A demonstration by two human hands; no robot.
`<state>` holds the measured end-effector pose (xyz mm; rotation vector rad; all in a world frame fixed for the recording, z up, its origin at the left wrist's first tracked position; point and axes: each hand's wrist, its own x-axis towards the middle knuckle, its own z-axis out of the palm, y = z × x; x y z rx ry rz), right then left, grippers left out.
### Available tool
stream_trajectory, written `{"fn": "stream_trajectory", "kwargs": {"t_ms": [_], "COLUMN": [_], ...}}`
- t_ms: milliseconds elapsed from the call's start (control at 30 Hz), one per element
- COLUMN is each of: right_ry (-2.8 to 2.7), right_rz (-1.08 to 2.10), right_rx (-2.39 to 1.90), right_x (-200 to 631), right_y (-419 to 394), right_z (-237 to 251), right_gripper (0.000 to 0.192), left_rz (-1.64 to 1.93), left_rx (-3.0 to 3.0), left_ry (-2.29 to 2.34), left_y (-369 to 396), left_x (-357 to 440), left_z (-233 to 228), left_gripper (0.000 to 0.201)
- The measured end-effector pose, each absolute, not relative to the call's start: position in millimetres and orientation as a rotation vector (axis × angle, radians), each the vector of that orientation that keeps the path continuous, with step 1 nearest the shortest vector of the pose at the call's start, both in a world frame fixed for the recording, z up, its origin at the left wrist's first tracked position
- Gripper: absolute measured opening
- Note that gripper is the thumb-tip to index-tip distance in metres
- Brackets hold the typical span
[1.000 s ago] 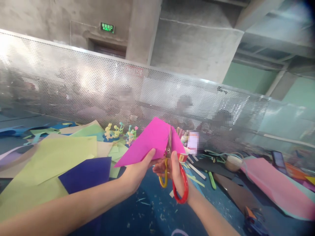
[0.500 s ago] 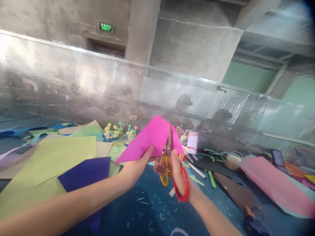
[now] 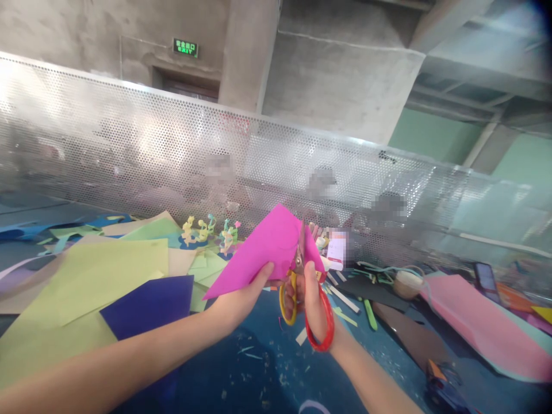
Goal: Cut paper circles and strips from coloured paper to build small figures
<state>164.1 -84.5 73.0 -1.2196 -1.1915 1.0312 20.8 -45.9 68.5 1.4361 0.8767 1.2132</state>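
Held above the blue table is a bright magenta sheet (image 3: 259, 253), tilted with its peak pointing up. My left hand (image 3: 248, 293) pinches its lower edge, thumb on the near face and fingers behind. My right hand (image 3: 317, 299) is closed on a pair of scissors (image 3: 298, 261) with one red handle loop and one yellow one. The metal blades point upward and lie across the right part of the sheet, with a flap of magenta to the right of them. Part of the right fingers is hidden behind the handles.
Yellow-green sheets (image 3: 116, 270) and a dark blue sheet (image 3: 150, 307) lie left. Small coloured figures (image 3: 196, 230) stand behind. On the right are a pink sheet (image 3: 478, 322), a green tool (image 3: 370, 314), a tape roll (image 3: 407, 284) and a phone (image 3: 486, 279). A perforated metal screen (image 3: 172, 149) runs behind.
The magenta sheet and scissors have shifted slightly right. The sheet has tilted a little, with its left corner lower. Both hands keep their holds.
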Motion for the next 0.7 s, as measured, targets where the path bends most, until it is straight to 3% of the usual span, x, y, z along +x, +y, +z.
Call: {"fn": "stream_trajectory", "kwargs": {"t_ms": [700], "right_ry": [-1.141], "right_rz": [0.963], "right_rx": [-1.222], "right_x": [159.1], "right_y": [-88.8], "right_z": [75.1], "right_gripper": [0.063], "left_rz": [1.277], "left_rx": [1.389], "left_ry": [0.799], "left_y": [-41.4], "left_x": [23.4], "left_z": [65.4], "left_gripper": [0.032]}}
